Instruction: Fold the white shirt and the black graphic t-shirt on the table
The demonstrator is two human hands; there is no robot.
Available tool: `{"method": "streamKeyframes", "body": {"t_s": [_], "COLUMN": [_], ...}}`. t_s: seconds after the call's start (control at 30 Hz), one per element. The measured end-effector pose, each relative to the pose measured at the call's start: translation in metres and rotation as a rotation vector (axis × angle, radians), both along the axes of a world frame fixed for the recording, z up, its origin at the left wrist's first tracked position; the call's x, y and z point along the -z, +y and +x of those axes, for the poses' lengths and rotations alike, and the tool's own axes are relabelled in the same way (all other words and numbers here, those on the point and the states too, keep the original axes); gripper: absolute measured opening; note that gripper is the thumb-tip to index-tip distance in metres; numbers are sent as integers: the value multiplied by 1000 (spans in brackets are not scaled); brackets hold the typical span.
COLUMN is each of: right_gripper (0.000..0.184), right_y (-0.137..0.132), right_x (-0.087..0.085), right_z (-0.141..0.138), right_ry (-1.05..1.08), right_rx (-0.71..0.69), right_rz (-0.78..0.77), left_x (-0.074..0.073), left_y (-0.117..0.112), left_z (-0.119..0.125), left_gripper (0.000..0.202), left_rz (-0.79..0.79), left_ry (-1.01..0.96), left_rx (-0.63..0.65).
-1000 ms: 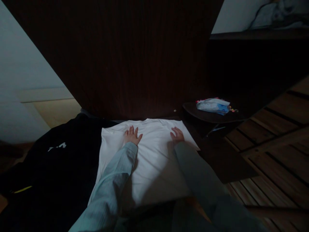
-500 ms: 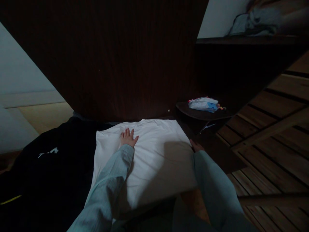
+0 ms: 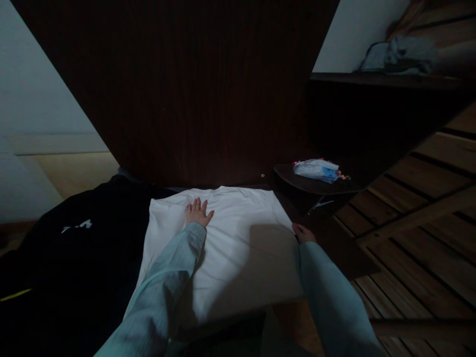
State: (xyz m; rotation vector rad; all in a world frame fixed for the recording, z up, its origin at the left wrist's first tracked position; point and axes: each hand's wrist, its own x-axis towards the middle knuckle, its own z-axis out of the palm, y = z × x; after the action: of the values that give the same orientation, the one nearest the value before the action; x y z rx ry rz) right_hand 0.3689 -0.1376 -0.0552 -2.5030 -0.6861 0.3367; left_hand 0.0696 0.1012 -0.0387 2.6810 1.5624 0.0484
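A white cloth (image 3: 238,248), lightly wrinkled, lies spread out in front of me; whether it is a garment I cannot tell. My left hand (image 3: 199,213) rests flat on its upper left part, fingers spread. At the cloth's right edge my right hand (image 3: 304,233) is closed, its thumb and fingers pinching the border. A shadow covers the lower right of the cloth. Black clothing (image 3: 92,258) with a small white logo lies along its left side.
A dark wooden panel (image 3: 208,99) rises behind the cloth. To its right, a small rounded shelf (image 3: 297,183) carries a white and blue plastic packet (image 3: 318,170). Grey fabric (image 3: 409,54) lies on a higher shelf. Wooden slats (image 3: 424,238) run down the right side.
The view has shifted slightly, so the panel and shelves sit lower in it. My right hand's fingers show more clearly at the cloth's edge. My left hand stays flat in place.
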Motion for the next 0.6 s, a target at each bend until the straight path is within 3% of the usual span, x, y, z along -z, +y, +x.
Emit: {"method": "streamKeyframes", "body": {"t_s": [0.13,0.2,0.27,0.37,0.43,0.5,0.6], "right_gripper": [42,46,49,53,51,48,43], "right_y": [18,34,47,57,55,51,47], "right_x": [-17,-25,-27,-16,-3,10,21], "right_z": [-7,-23,-48,-88,-106,-115,-115], "right_ry": [-106,-257,-407,-476,-436,-403,-395], "right_rx": [-61,-171,-366,-855,-1089,-1157,-1124], "right_rz": [-7,44,105,132,104,99,142], "left_x": [0,-1,0,0,1,2,3], "left_y": [-1,-1,-2,-1,-1,0,-1], "left_z": [0,0,0,-1,-1,0,0], "left_gripper": [59,59,58,58,58,58,58], "left_rz": [5,16,33,37,29,29,38], "left_ry": [4,4,-1,-2,-4,-13,-29], "left_rx": [-3,0,2,-2,-3,-2,-2]}}
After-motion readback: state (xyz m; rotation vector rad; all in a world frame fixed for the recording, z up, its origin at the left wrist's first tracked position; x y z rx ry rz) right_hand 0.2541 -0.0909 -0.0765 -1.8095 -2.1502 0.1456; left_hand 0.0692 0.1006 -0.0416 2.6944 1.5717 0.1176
